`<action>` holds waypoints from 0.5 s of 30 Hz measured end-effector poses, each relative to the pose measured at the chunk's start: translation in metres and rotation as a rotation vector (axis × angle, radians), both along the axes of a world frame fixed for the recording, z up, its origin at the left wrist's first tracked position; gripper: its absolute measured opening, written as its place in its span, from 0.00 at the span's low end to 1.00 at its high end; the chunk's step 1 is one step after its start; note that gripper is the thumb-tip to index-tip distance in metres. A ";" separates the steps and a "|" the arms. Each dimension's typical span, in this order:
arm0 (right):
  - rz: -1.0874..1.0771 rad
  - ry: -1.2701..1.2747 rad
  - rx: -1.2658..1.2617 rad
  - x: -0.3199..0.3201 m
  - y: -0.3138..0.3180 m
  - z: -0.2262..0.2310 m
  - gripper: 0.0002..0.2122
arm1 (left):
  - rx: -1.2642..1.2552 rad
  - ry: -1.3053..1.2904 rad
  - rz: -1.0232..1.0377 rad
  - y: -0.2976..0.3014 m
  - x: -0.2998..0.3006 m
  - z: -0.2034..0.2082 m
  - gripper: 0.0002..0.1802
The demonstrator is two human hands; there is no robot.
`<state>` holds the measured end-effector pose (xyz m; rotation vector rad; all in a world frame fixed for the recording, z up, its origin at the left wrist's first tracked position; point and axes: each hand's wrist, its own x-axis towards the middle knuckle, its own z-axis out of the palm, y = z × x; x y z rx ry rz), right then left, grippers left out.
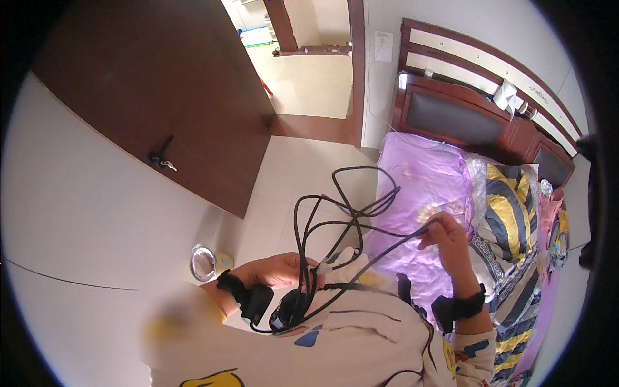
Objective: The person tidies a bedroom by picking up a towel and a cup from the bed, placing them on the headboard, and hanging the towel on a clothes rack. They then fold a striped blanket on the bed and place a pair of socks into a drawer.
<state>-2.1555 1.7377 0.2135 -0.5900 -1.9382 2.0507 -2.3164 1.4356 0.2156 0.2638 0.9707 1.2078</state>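
A long black cable hangs in loose, crossing loops in front of my body. My right hand pinches one stretch of it between thumb and fingers, out to the right over the bed. Lower and to the left, my left hand is closed around the gathered strands near my waist; its fingertips are partly hidden behind them. Just below this hand, a black device rests against my light patterned clothing, with the cable running close by it. Black straps with small boxes sit on both my wrists.
A bed with a purple sheet, striped bedding and a dark wooden headboard stands on the right. To the left is an open brown door with keys in its lock. A small lined bin stands on the tiled floor.
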 end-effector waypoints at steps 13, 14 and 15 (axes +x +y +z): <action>0.105 0.000 -0.110 -0.033 -0.038 -0.026 0.08 | 0.146 -0.029 -0.003 -0.006 -0.005 -0.002 0.09; 0.090 -0.122 -0.184 -0.037 -0.044 -0.025 0.08 | 0.156 -0.032 -0.023 -0.007 -0.005 -0.002 0.10; 0.071 -0.214 -0.209 -0.041 -0.048 -0.025 0.11 | 0.143 -0.023 -0.049 -0.009 -0.004 -0.001 0.11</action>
